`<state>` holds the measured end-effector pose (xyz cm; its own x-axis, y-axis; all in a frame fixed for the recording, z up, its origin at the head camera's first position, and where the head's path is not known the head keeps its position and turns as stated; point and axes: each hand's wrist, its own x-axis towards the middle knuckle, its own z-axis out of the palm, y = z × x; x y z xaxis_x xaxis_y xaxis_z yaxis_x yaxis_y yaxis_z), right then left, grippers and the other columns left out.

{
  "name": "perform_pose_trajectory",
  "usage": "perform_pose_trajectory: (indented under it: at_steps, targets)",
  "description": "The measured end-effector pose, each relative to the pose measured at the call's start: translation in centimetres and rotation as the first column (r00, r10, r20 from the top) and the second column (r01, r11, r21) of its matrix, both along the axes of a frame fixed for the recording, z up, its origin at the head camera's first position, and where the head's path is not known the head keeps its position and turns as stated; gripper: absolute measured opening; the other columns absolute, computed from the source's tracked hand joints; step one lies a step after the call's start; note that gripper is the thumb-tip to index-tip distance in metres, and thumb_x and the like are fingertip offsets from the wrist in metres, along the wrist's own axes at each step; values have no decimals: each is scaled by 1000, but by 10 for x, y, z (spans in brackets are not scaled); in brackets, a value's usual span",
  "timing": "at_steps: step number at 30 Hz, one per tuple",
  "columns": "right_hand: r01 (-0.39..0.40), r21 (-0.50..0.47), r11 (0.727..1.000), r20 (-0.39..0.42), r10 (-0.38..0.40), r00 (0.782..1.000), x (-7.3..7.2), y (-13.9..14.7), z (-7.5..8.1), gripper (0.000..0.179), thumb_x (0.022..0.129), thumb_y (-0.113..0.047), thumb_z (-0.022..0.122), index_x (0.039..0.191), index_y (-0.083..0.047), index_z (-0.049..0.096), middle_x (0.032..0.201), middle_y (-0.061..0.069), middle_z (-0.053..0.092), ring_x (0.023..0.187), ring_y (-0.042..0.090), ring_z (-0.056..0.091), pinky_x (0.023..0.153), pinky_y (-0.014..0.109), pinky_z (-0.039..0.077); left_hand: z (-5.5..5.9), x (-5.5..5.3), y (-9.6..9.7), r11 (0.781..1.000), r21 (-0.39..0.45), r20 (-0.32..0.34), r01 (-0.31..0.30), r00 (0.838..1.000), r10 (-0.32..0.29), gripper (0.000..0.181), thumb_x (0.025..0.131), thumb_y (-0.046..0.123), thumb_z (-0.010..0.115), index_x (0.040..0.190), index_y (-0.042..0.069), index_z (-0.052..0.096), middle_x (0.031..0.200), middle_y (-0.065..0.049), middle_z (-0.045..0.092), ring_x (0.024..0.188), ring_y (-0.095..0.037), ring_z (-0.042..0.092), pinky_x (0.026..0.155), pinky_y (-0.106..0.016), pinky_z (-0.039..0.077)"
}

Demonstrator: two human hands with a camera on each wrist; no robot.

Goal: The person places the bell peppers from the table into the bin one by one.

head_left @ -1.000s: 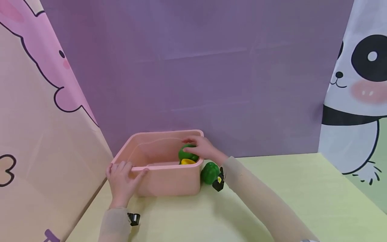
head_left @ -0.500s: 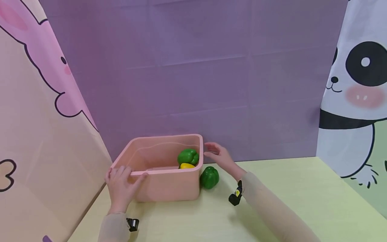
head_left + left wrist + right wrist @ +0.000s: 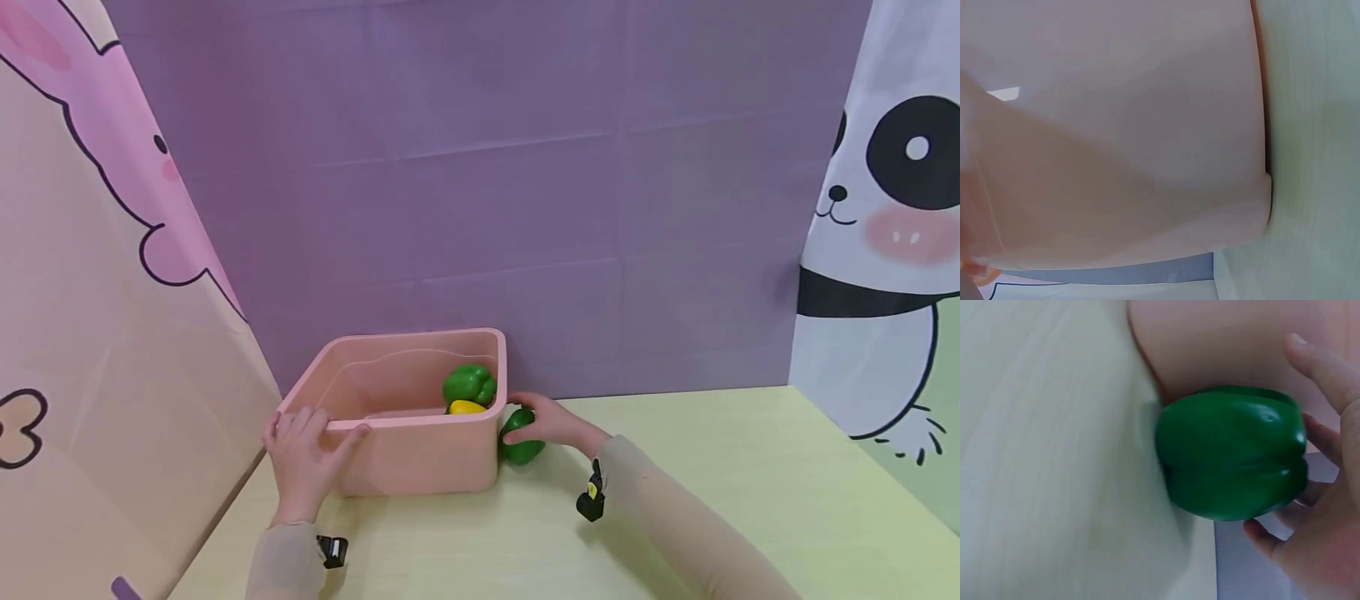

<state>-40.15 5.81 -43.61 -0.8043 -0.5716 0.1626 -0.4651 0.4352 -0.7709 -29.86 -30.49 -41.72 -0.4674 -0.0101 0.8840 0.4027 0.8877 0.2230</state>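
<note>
My left hand (image 3: 303,462) holds the near left rim of a pink plastic bin (image 3: 420,458), fingers hooked over the edge. The bin's pink wall (image 3: 1147,125) fills most of the left wrist view. A green bell pepper (image 3: 517,450) stands on the table against the bin's right side. Over that pepper is my right hand (image 3: 555,422), its thumb in front and fingers at the far side. In the right wrist view the spread thumb (image 3: 1319,365) is apart from the pepper (image 3: 1232,453), and the other fingers reach partly behind it.
Inside the bin, at its right end, lie another green bell pepper (image 3: 469,385) and a yellow one (image 3: 467,407), partly hidden by the front rim. A purple cloth backdrop (image 3: 480,208) rises behind the pale table (image 3: 675,467). A cartoon-printed panel (image 3: 112,292) borders the left.
My right hand has come out of the bin, leaving the green pepper inside, then moved right and down to the pepper on the table. My left hand stays on the rim.
</note>
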Motion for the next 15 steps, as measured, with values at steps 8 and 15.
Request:
perform_pose_trajectory:
  at_steps: [8,15]
  targets:
    - [5,70,998,-24,-4,1000,2,-4,-11,64,75,-22,81,132,-8,55,121,6,59,103,22,55,91,41,46,2,0,1,1000,-9,5,0,1000,0,63,81,70,57,74,8,51,75,-8,51,81,-34,44,102,-63,16]
    - [45,71,996,-45,-42,998,3,-4,-14,58,73,-18,83,124,-8,58,114,6,60,98,23,55,87,41,47,0,-1,0,1000,-1,11,-2,1000,2,66,81,74,53,74,8,52,75,-8,51,81,-34,44,102,-63,16]
